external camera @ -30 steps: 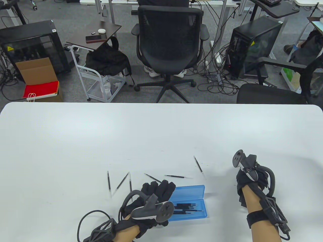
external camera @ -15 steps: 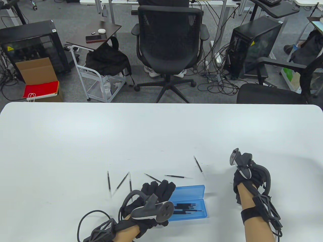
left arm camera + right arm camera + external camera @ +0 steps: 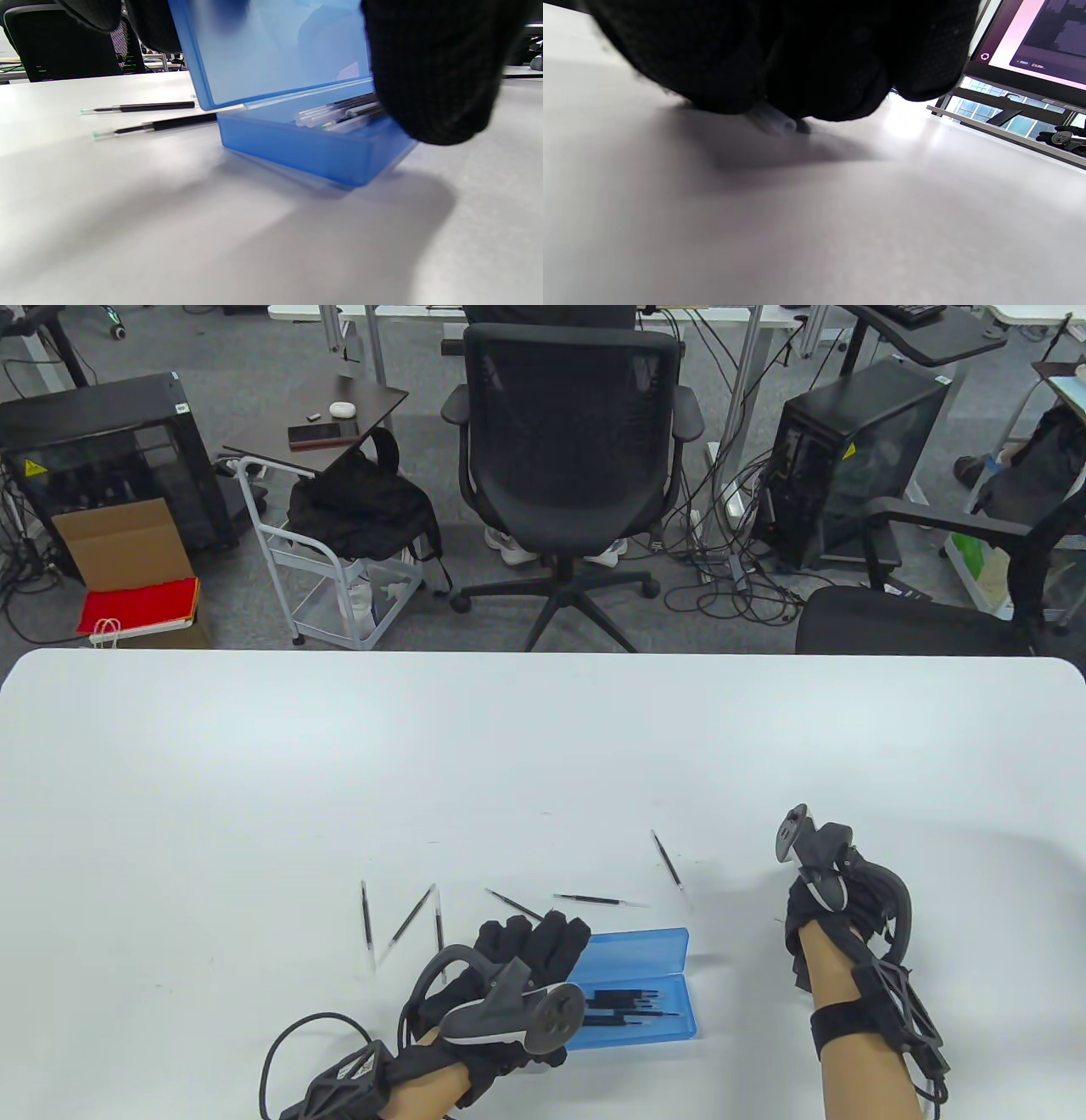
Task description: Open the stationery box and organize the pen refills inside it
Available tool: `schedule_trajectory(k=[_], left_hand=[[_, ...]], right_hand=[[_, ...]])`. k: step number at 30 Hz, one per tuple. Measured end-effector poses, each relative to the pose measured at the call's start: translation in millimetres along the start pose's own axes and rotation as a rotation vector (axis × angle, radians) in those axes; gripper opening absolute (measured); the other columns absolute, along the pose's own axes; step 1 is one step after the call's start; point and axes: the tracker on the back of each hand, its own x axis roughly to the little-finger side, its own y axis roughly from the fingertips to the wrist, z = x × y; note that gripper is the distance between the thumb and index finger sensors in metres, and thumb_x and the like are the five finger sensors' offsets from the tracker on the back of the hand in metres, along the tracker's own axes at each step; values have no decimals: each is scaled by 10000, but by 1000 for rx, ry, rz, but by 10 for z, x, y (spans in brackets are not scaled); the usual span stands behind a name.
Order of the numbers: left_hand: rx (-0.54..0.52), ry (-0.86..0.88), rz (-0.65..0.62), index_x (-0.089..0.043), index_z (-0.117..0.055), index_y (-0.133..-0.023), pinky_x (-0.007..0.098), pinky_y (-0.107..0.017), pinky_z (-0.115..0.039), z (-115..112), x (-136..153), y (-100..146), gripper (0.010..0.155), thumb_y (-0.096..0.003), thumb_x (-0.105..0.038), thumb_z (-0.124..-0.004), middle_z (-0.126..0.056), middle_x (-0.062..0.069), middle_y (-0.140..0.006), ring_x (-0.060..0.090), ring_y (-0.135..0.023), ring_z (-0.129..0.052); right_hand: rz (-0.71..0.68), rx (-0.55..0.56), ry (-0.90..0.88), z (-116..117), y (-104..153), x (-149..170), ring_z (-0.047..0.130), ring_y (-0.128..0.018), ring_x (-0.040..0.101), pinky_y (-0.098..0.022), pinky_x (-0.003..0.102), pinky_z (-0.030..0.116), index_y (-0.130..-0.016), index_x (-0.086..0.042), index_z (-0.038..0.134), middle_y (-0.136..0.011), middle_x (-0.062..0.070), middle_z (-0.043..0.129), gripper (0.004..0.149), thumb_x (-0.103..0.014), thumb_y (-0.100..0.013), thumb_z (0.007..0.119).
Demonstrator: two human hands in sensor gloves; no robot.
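Observation:
The blue stationery box [image 3: 653,1010] lies open near the table's front edge, with several black pen refills [image 3: 628,1005] inside. My left hand [image 3: 534,942] grips the left end of its raised lid [image 3: 640,948]. In the left wrist view the thumb [image 3: 428,76] is in front of the lid [image 3: 275,55] and the other fingers are behind it. Several loose refills [image 3: 598,900] lie on the table beyond the box. My right hand [image 3: 827,912] rests on the table to the right of the box. Its curled fingers [image 3: 780,55] pinch a refill whose clear tube end [image 3: 774,120] pokes out.
More loose refills lie left of the box [image 3: 366,914] and further back to its right [image 3: 667,858]. The white table [image 3: 543,746] stretches wide behind them. Office chairs [image 3: 577,458] stand past its far edge.
My right hand has shifted a little to the left and settled. The left hand, the box and the loose refills have not moved.

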Motion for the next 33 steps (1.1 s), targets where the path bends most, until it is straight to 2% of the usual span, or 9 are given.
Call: schedule_trajectory(k=[5,9,13,18,21,24,27,31,33], left_hand=[[0,-1,0,-133,-84,-1158,718,-754,-504,1,-1,1,1250,-349,-667,-873,-228,194,-1249,564,-1066,-536],[1,2,0,-134,-83,-1157,719,-754,-504,1,2,-1,1250,-349,-666,-875,-228,193,-1249,566,-1065,-535],[1,1,0,-133,-81,-1158,720,-753,-503,-1,0,-2,1254,-347,-668,-875,-227,194,-1250,564,-1067,-534],[-2,-1,2,-131,-83,-1157,720,-753,-504,-1,-1,-2,1257,-344,-668,-877,-228,194,-1249,566,-1064,-535],[-3,-5,4,-131,-82,-1157,720,-753,-506,-1,-3,-1,1259,-343,-668,-878,-226,196,-1248,566,-1065,-534],[-5,-9,6,-129,-79,-1157,720,-752,-506,-1,-7,1,1267,-337,-671,-879,-226,195,-1248,565,-1065,-535],[-6,-15,8,-127,-80,-1157,721,-751,-507,-1,-11,1,1269,-336,-671,-880,-227,198,-1247,566,-1065,-535],[-6,-17,9,-126,-82,-1157,720,-751,-509,2,-17,3,1268,-335,-670,-879,-230,197,-1248,565,-1064,-541],[-6,-21,10,-126,-82,-1157,721,-750,-509,1,-20,3,1268,-335,-669,-881,-233,200,-1247,566,-1062,-542]], right_hand=[[-43,37,-33,-41,34,68,1027,-574,280,-561,561,836,-920,-115,808,-700,90,1034,541,-320,-439,946],[-154,108,-95,-193,206,129,1027,-571,287,-562,563,835,-925,-127,799,-711,80,1027,542,-325,-441,941],[-332,182,-226,-399,554,193,1029,-567,288,-560,565,835,-927,-131,796,-714,77,1025,547,-327,-437,943],[-582,333,-283,-620,1212,196,1029,-568,284,-562,562,837,-924,-139,798,-715,70,1025,542,-330,-437,942],[-733,377,-296,-674,1599,171,1030,-571,281,-566,559,837,-923,-146,799,-716,64,1026,541,-332,-435,942],[-879,386,-304,-655,1939,130,1028,-578,280,-573,558,835,-926,-152,795,-720,62,1024,542,-333,-435,941],[-1037,396,-230,-532,2226,27,1026,-589,274,-585,554,832,-932,-161,788,-730,53,1020,546,-335,-437,937],[-1160,446,-90,-334,2424,-133,1022,-604,265,-600,549,829,-935,-179,781,-740,38,1016,546,-340,-435,930],[-1186,432,-40,-273,2452,-208,1017,-615,264,-609,548,823,-939,-185,775,-748,34,1011,546,-341,-438,925]])
